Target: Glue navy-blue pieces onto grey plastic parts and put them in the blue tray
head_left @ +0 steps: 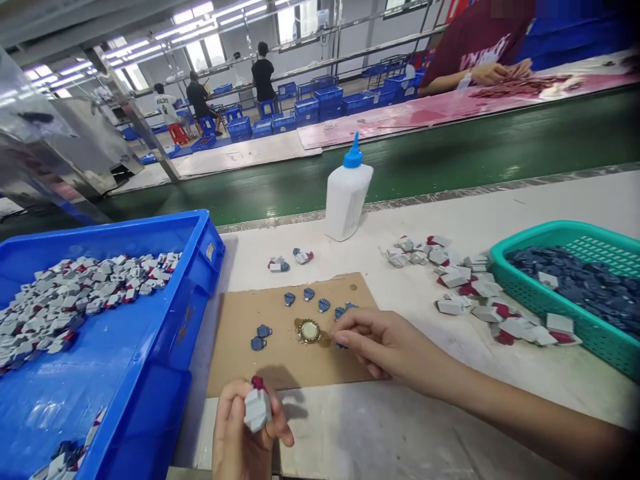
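My left hand [250, 427] holds a grey plastic piece [257, 408] with a dark red part at its top, near the front edge of a brown cardboard sheet [285, 367]. Over the right side of the sheet is my right hand [373, 340], thumb and index finger pinched together; what is between them, if anything, is too small to tell. Just left of those fingertips lies a small round cap [309, 331] holding a pale substance. Several small dark blue pieces [324, 305] are spread on the cardboard, some partly hidden by my right hand.
A blue bin [200, 267] of grey and red pieces stands left. Behind the cardboard is a white bottle [347, 200] with a blue nozzle. Loose grey and red pieces [455, 277] lie right, beside a green basket [560, 327]. A co-worker's hands [500, 72] are across the green belt [425, 160].
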`<state>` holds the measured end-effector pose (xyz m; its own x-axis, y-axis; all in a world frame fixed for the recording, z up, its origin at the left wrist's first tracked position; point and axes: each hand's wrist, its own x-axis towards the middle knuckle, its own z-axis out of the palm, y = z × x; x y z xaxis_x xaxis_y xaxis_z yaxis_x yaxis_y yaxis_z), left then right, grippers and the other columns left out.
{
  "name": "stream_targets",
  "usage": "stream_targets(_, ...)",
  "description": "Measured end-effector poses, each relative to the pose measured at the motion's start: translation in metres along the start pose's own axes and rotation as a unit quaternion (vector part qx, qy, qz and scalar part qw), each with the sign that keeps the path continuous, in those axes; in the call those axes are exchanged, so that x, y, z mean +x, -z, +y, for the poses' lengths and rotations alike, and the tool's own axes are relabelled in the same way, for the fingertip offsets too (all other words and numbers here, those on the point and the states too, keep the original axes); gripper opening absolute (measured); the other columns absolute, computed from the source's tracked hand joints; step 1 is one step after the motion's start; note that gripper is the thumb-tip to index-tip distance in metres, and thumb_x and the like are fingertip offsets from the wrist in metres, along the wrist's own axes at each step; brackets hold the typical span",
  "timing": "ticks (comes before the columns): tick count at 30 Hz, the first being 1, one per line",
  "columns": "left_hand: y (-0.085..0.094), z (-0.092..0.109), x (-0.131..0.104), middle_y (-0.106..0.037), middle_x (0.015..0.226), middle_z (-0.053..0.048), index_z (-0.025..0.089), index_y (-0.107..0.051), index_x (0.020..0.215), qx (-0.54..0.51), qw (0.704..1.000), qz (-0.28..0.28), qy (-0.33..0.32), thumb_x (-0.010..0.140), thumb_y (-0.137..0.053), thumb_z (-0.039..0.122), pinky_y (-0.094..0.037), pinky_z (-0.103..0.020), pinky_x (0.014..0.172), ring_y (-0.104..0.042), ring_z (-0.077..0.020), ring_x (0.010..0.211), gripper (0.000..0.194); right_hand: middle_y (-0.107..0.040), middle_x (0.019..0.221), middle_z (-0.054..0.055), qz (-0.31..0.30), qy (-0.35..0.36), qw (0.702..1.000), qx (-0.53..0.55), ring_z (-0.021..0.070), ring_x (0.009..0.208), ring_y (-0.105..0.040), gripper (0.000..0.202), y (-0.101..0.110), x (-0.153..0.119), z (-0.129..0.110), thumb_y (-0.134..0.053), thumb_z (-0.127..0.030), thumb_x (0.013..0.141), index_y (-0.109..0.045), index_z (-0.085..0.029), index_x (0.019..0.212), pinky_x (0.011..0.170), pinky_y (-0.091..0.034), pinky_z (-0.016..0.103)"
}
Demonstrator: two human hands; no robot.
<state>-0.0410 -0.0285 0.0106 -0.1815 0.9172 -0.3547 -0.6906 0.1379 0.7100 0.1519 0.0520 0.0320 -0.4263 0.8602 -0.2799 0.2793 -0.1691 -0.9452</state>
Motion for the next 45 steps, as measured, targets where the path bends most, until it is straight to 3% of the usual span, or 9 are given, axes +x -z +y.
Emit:
stream_targets(12, -0.008, -0.003, 0.034, -0.065, 0.074, -0.001, 0.023, -0.059, 0.086, 0.007, 0.999, 0.004, -0.045, 0.077, -0.061, 0.036, -0.049, -0.017, 0.05, -0.056, -0.0094, 0.057, 0.016, -0.055, 0.083, 0.004, -0.078, 0.01, 0.992, -0.1, 0.0111, 0.07, -0.058, 0.037, -0.009, 0.014, -0.01, -0.041, -0.042, 0.088, -0.05, -0.017, 0.114, 0.063, -0.05, 0.023)
stream_targets(16, -0.008, -0.003, 0.034, -0.067, 0.08, -0.002, 0.027, -0.057, 0.108, -0.007, 0.999, 0.033, -0.034, 0.072, -0.068, 0.034, -0.049, -0.015, 0.048, -0.055, -0.0071, 0.053, 0.038, -0.06, 0.085, 0.005, -0.061, 0.014, 0.988, -0.143, 0.0134, 0.076, -0.06, 0.036, -0.009, 0.016, -0.013, -0.044, -0.043, 0.086, -0.055, -0.018, 0.11, 0.067, -0.05, 0.023)
stream_targets(19, -0.007, -0.004, 0.034, -0.069, 0.08, -0.003, 0.025, -0.061, 0.106, 0.004, 0.999, 0.044, -0.017, 0.063, -0.076, 0.033, -0.05, -0.014, 0.05, -0.059, -0.0076, 0.055, 0.046, -0.062, 0.095, 0.004, -0.038, 0.051, 0.981, -0.186, 0.0141, 0.081, -0.061, 0.033, -0.009, 0.017, -0.014, -0.046, -0.041, 0.085, -0.058, -0.02, 0.108, 0.069, -0.05, 0.023)
stream_targets(24, -0.005, -0.004, 0.035, -0.071, 0.078, -0.002, 0.023, -0.07, 0.083, 0.022, 0.998, 0.065, -0.002, 0.051, -0.083, 0.032, -0.053, -0.014, 0.057, -0.065, -0.0109, 0.062, 0.036, -0.061, 0.106, 0.003, -0.01, 0.195, 0.915, -0.352, 0.0144, 0.094, -0.058, 0.028, -0.009, 0.019, -0.011, -0.038, -0.025, 0.089, -0.057, -0.02, 0.108, 0.077, -0.046, 0.024)
stream_targets(28, -0.005, -0.003, 0.035, -0.07, 0.077, 0.0, 0.024, -0.069, 0.082, 0.019, 0.998, 0.056, -0.014, 0.052, -0.082, 0.034, -0.053, -0.014, 0.059, -0.065, -0.0109, 0.065, 0.034, -0.064, 0.089, 0.004, 0.021, 0.26, 0.845, -0.467, 0.0141, 0.076, -0.06, 0.025, -0.011, 0.023, -0.008, -0.034, -0.019, 0.088, -0.052, -0.017, 0.105, 0.059, -0.042, 0.022)
stream_targets(33, 0.002, -0.005, 0.037, -0.069, 0.087, -0.002, 0.025, -0.068, 0.084, -0.016, 0.999, 0.031, -0.022, 0.058, -0.079, 0.032, -0.053, -0.018, 0.068, -0.064, -0.0131, 0.08, 0.03, -0.058, 0.065, 0.001, 0.02, 0.239, 0.807, -0.54, 0.0138, 0.056, -0.055, 0.013, -0.011, 0.032, -0.007, -0.04, -0.018, 0.083, -0.05, -0.016, 0.091, 0.048, -0.031, 0.021)
stream_targets(37, 0.012, -0.008, 0.042, -0.066, 0.077, -0.001, 0.024, -0.069, 0.087, -0.073, 0.997, -0.015, -0.03, 0.059, -0.078, 0.034, -0.048, -0.012, 0.055, -0.057, -0.0059, 0.059, 0.031, -0.059, 0.076, 0.002, -0.021, 0.228, 0.81, -0.54, 0.0131, 0.063, -0.055, 0.017, -0.009, 0.039, -0.008, -0.038, -0.014, 0.084, -0.05, -0.018, 0.094, 0.051, -0.03, 0.021)
stream_targets(40, 0.014, -0.007, 0.043, -0.065, 0.078, -0.001, 0.023, -0.069, 0.087, -0.107, 0.994, 0.002, -0.032, 0.061, -0.078, 0.032, -0.042, -0.009, 0.045, -0.052, -0.0041, 0.055, 0.029, -0.058, 0.08, 0.002, -0.061, 0.181, 0.792, -0.58, 0.0141, 0.066, -0.055, 0.013, -0.011, 0.043, -0.013, -0.04, -0.014, 0.084, -0.051, -0.017, 0.09, 0.052, -0.028, 0.022)
stream_targets(45, 0.007, -0.002, 0.039, -0.068, 0.078, -0.002, 0.024, -0.07, 0.081, -0.069, 0.997, 0.042, 0.004, 0.052, -0.082, 0.031, -0.048, -0.01, 0.055, -0.061, -0.0078, 0.067, 0.032, -0.057, 0.079, 0.003, -0.088, 0.113, 0.787, -0.6, 0.0136, 0.064, -0.054, 0.011, -0.017, 0.048, -0.024, -0.041, -0.015, 0.087, -0.051, -0.014, 0.082, 0.05, -0.024, 0.022)
